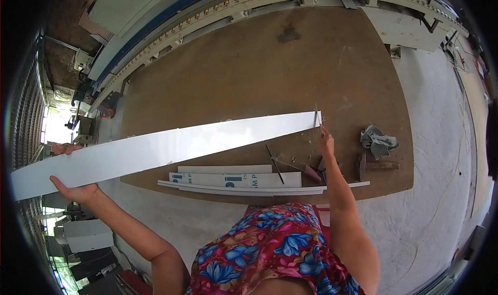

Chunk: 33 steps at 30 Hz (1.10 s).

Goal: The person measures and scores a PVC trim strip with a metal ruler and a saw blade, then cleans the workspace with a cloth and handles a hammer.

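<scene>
A long glossy white panel strip [192, 142] slants across the view from the lower left to the middle right. My left hand [83, 192] supports its left part from below, thumb on the near edge and fingertips curled over the far edge. At the strip's right end, my right hand [326, 141] has its fingers closed on a thin, grey, blade-like tool [317, 119]. That tool lies across the end of the strip, and its exact kind is too small to make out.
Under the strip lies a brown board [249, 77] on the concrete floor. Near my body are white offcuts [238, 180], narrow strips [249, 191] and a dark thin rod [275, 164]. A hammer [363, 166] and a crumpled grey cloth [379, 142] lie at right. A long machine [207, 20] borders the far side.
</scene>
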Motion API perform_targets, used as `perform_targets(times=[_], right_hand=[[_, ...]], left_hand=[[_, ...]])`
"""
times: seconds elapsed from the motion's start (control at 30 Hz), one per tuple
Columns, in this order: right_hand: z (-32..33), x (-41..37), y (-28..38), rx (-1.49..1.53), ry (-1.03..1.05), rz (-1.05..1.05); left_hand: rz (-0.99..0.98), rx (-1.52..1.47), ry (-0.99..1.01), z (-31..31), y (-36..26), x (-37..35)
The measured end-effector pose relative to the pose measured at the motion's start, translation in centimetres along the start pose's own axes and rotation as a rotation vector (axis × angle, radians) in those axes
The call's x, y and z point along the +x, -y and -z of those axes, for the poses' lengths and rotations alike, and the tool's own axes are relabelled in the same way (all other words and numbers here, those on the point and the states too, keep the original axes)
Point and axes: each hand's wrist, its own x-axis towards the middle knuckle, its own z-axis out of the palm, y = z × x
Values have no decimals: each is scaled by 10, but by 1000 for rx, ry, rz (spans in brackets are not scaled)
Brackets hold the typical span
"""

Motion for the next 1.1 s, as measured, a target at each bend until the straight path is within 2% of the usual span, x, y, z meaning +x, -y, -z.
perform_targets(times=[0.07,0.17,0.27,0.37,0.47,0.57,0.67,0.8,0.9,1.03,1.1], right_hand=[[-10,-3,4,392,117,1],[18,-34,79,745,318,-242],[11,-55,102,696,351,-95],[24,-79,142,704,401,98],[37,-79,146,798,509,66],[37,-63,129,1084,358,-229],[26,-50,95,1241,395,-403],[13,-58,97,1219,316,-291],[24,-65,125,1148,468,-234],[21,-55,113,1131,258,-301],[23,-58,116,1148,330,-251]], left_hand=[[5,5,-17,1,-1,-2],[-6,-9,-14,-3,-1,-2],[-46,88,-69,-14,3,-5],[-33,55,-28,-13,2,-5],[-25,3,25,-12,-1,-6],[-28,-6,35,-13,-3,-8],[-53,4,-16,-18,-3,-11],[-39,-31,-7,-14,-3,-14],[-31,-48,12,-12,-4,-15],[-39,-49,29,-11,-5,-17],[-40,-45,29,-12,-5,-18]])
